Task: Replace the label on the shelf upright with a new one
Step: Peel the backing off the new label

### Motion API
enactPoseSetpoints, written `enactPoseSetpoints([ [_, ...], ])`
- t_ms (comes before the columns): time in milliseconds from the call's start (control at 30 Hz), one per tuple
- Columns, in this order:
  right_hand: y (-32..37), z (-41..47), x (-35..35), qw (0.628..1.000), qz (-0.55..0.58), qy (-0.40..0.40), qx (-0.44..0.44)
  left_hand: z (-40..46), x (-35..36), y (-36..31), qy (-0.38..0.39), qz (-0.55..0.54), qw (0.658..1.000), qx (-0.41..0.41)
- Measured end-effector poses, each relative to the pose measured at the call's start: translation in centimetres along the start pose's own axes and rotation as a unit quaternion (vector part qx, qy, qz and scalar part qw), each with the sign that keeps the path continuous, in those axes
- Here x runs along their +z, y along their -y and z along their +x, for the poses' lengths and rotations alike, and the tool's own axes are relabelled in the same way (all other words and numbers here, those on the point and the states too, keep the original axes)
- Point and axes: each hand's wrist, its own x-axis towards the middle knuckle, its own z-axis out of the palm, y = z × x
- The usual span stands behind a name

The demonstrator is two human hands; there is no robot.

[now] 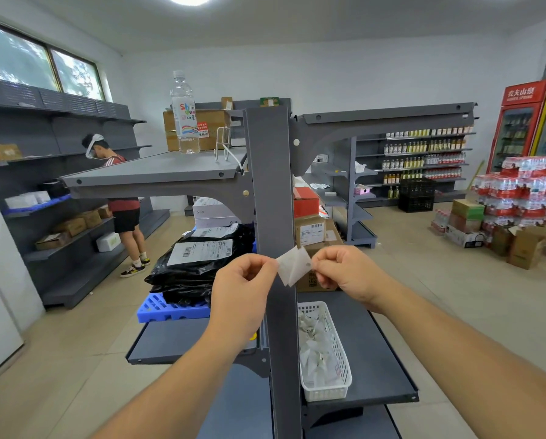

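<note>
A grey shelf upright (270, 185) rises straight in front of me, its face bare where I can see it. In front of it I hold a small white label (294, 266), creased and partly separated into two layers. My left hand (243, 286) pinches its left edge, and my right hand (344, 269) pinches its right edge between thumb and fingertips. A white plastic basket (338, 369) with several crumpled white label papers stands on the lower right shelf, just below my right hand.
A water bottle (184, 115) stands on the upper left shelf board (157, 171). Black parcel bags (199, 258) lie on a blue crate (170, 308) at left. Cardboard boxes (313, 236) sit behind the upright. Another person (119, 198) stands at the left wall shelves.
</note>
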Motion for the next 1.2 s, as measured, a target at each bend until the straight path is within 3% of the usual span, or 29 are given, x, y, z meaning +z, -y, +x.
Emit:
enactPoseSetpoints([
  [200,-4.2,1.0,-1.7,0.997,-0.039,-0.040,0.056,0.0,-0.7,0.1,-0.005,-0.014,1.000,-0.024],
  [367,-7.8,1.9,-2.2,0.979,-0.154,-0.065,0.115,-0.1,-1.4,0.3,-0.014,0.001,0.999,-0.030],
  [600,-12.6,3.1,-0.3,0.935,-0.307,-0.029,0.172,-0.2,-2.9,0.9,-0.037,0.011,0.999,-0.037],
  [1000,-14.6,5.4,2.7,0.903,-0.375,0.024,0.210,-0.3,-5.1,1.5,-0.080,0.011,0.995,-0.063],
  [1200,-15.0,5.7,2.8,0.906,-0.371,0.030,0.202,-0.2,-5.2,1.6,-0.084,0.018,0.994,-0.070],
])
